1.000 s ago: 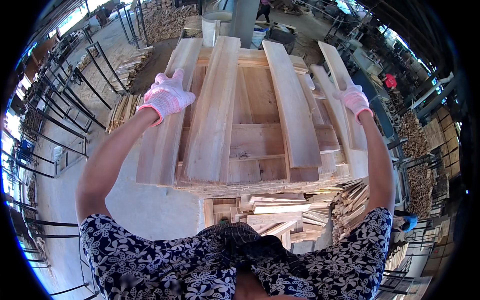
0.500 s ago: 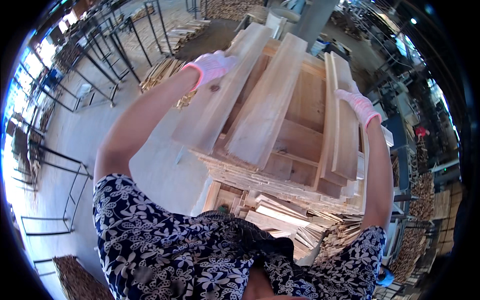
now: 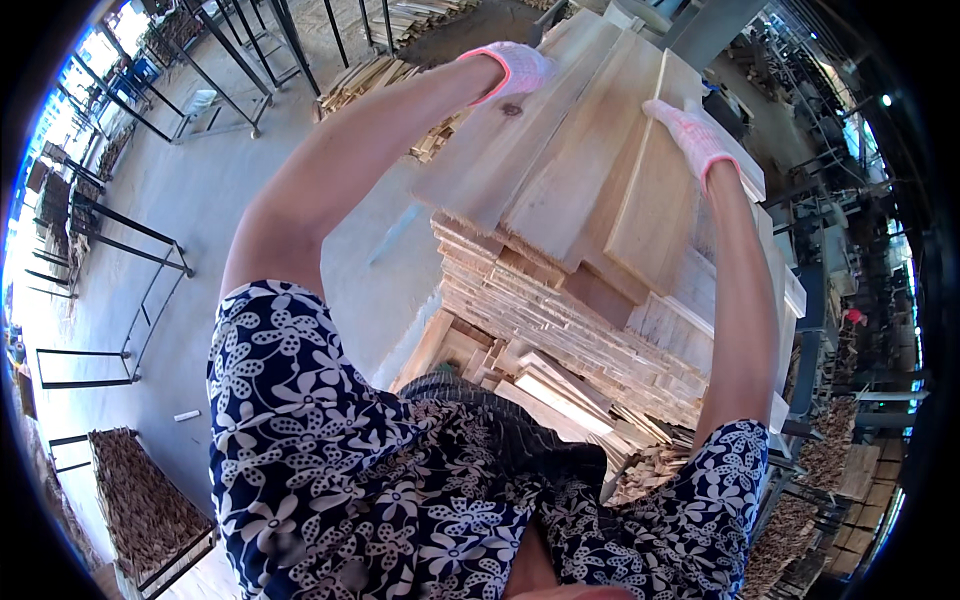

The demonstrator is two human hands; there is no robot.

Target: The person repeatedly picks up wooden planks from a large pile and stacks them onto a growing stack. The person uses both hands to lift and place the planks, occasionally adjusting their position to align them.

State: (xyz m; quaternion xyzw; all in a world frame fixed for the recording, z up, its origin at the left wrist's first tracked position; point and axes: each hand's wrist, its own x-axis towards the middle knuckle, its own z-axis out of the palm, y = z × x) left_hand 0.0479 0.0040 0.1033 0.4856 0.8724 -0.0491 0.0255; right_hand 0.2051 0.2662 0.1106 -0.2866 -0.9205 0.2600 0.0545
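Pale wooden boards lie side by side on top of a tall stack of sawn wood (image 3: 560, 315) in front of me. My left hand (image 3: 520, 72), in a white and pink knit glove, grips the outer edge of the left board (image 3: 510, 150), which has a dark knot; its fingertips are partly hidden. A middle board (image 3: 580, 165) lies against the left one. On the other side my right hand (image 3: 697, 140), gloved alike, closes on the right board (image 3: 655, 200), thumb on its top face. The right board slightly overlaps the boards beneath it.
Loose offcuts (image 3: 560, 395) fill the space between my body and the stack. Black metal frames (image 3: 150, 300) stand on the grey floor at left. A bundle of thin sticks (image 3: 150, 500) sits low left, more wood strips (image 3: 370, 85) lie far left, and machinery lines the right.
The boards, spread with gaps before, now lie edge to edge. My hands have come closer together, the left moving right and farther away, the right moving slightly left.
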